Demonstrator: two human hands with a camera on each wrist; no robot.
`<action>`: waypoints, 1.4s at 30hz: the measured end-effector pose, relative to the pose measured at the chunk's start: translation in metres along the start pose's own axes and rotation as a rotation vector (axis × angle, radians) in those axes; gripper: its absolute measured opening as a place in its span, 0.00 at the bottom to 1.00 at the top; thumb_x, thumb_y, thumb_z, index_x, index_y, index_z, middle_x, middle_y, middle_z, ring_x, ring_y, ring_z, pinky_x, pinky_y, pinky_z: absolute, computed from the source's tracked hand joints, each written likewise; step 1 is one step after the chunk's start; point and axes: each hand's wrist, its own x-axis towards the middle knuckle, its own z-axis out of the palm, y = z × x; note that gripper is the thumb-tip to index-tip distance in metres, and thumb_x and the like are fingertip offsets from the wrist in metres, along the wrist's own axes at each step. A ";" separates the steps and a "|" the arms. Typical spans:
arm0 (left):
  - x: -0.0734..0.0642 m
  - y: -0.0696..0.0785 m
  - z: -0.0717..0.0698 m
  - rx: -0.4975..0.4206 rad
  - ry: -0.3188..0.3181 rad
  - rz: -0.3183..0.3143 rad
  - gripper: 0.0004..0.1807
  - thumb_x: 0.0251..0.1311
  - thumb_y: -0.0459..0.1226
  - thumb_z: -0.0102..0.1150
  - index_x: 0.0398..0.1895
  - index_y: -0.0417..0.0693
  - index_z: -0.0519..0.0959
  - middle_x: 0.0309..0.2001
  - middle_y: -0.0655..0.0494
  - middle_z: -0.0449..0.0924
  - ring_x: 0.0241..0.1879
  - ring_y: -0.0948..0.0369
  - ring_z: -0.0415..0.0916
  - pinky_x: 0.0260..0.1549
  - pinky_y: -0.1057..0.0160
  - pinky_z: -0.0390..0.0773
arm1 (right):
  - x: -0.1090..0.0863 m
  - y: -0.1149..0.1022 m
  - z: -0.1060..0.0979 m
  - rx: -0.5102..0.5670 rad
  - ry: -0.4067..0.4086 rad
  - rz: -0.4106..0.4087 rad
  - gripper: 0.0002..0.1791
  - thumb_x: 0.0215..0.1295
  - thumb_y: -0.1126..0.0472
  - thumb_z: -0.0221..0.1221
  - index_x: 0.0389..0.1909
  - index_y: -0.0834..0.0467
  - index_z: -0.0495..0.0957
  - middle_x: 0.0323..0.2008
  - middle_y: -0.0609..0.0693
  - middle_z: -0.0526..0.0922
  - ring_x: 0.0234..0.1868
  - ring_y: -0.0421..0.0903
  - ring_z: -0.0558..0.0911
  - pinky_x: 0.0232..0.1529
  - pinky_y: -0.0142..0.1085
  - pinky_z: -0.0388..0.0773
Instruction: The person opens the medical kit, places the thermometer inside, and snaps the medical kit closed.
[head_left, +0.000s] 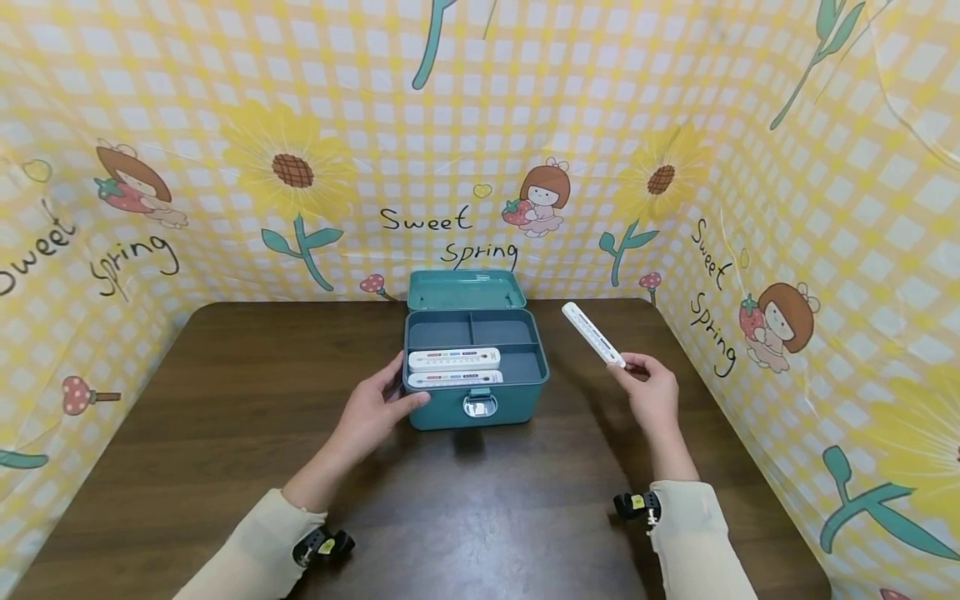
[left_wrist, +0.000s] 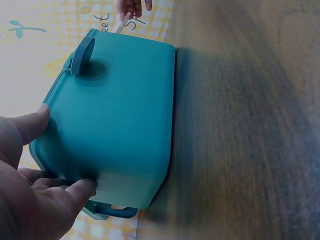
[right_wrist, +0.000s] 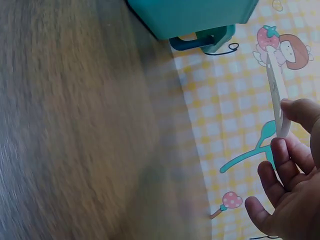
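Observation:
A teal storage box (head_left: 442, 414) stands on the table with its lid (head_left: 467, 290) swung back. My left hand (head_left: 375, 408) grips the box's front left corner, the thumb at the front rim and the fingers along the left side. Inside the front of the box lie two slim white cases, a rear one (head_left: 453, 360) and a front one (head_left: 455, 379), each printed with coloured marks and a scale. To the right of the box, my right hand (head_left: 651, 393) pinches another slim white case (head_left: 592, 333) by its near end, raised and slanting toward the upper left.
Dividers (head_left: 472, 327) split the box into compartments. A metal latch (head_left: 480, 405) hangs on its front. The dark wooden table (head_left: 225, 433) is bordered by a yellow checked cloth (head_left: 420, 167) with printed flowers.

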 end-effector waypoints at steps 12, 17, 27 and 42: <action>-0.001 0.000 0.000 -0.028 -0.005 0.000 0.53 0.60 0.57 0.69 0.83 0.56 0.53 0.80 0.52 0.56 0.75 0.54 0.63 0.66 0.55 0.72 | -0.003 -0.016 -0.021 -0.075 -0.049 -0.124 0.18 0.62 0.55 0.73 0.49 0.60 0.84 0.46 0.53 0.83 0.47 0.42 0.77 0.45 0.28 0.72; -0.001 0.000 0.000 -0.026 -0.004 -0.004 0.53 0.60 0.58 0.70 0.83 0.57 0.53 0.80 0.52 0.56 0.75 0.54 0.63 0.65 0.55 0.73 | -0.003 -0.025 -0.031 -0.023 -0.099 -0.149 0.20 0.64 0.54 0.72 0.51 0.61 0.83 0.47 0.55 0.84 0.52 0.50 0.79 0.50 0.28 0.75; -0.001 -0.001 0.000 -0.036 -0.004 0.007 0.53 0.59 0.58 0.70 0.83 0.56 0.53 0.80 0.52 0.57 0.75 0.54 0.64 0.65 0.55 0.73 | -0.001 -0.033 -0.038 -0.035 -0.181 -0.221 0.19 0.65 0.55 0.71 0.52 0.59 0.84 0.48 0.55 0.84 0.50 0.38 0.78 0.53 0.25 0.72; 0.000 -0.002 -0.001 -0.024 -0.007 0.008 0.52 0.60 0.57 0.70 0.82 0.55 0.54 0.80 0.51 0.57 0.75 0.54 0.64 0.66 0.54 0.72 | 0.007 -0.036 -0.049 -0.003 -0.360 -0.326 0.17 0.65 0.58 0.70 0.52 0.59 0.84 0.49 0.48 0.84 0.52 0.41 0.79 0.45 0.23 0.76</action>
